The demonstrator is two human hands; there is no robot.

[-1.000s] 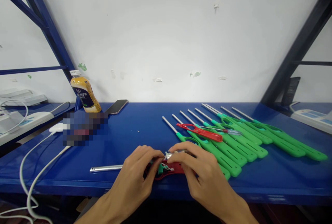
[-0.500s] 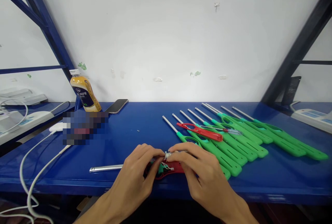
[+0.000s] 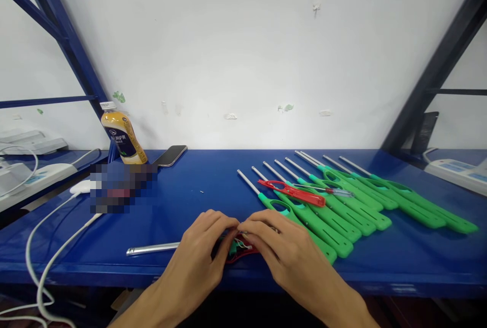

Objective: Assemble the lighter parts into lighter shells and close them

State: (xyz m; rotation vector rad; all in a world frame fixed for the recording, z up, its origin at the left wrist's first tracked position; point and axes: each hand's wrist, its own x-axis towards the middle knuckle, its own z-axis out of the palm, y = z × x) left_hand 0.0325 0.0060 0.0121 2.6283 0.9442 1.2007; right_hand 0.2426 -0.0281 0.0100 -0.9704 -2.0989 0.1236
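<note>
My left hand (image 3: pixel 203 254) and my right hand (image 3: pixel 289 252) meet at the table's front edge, fingers curled and fingertips pinched together. Under them lies an opened red lighter (image 3: pixel 243 255), its inside showing a green part (image 3: pixel 233 249) and thin white wires (image 3: pixel 242 243). The lighter's metal tube (image 3: pixel 152 249) sticks out to the left past my left hand. My left hand bends over the lighter's body at the tube side. The fingertips of my right hand cover whatever small piece is pinched there.
Several green lighters (image 3: pixel 323 221) lie in a row on the right. Across them rest a loose red lighter shell half (image 3: pixel 292 193) and a screwdriver (image 3: pixel 340 192). A juice bottle (image 3: pixel 124 135), a phone (image 3: pixel 172 155) and white cables (image 3: pixel 53 272) are at the left.
My right hand has shifted slightly left, bringing its fingertips against my left ones. The small clear piece seen between them earlier is now hidden.
</note>
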